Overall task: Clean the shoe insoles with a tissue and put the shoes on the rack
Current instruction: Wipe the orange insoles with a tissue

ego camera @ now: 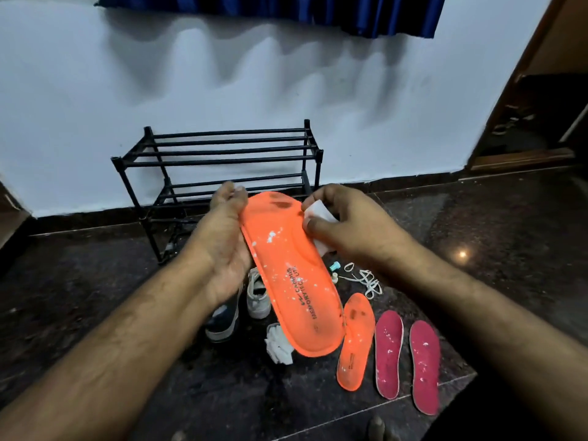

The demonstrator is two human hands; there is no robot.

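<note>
Orange insole (292,275) held between left hand (227,246) and tissue-pinching right hand (346,227).

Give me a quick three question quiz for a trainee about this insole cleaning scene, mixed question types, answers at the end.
1. True or false: the left hand holds the raised orange insole.
2. How many insoles lie on the floor? A) two B) three C) four
3. Fill in: the right hand pinches a white ____ at the raised insole's edge.

Key
1. True.
2. B: one orange insole and two red insoles.
3. Tissue.
</note>
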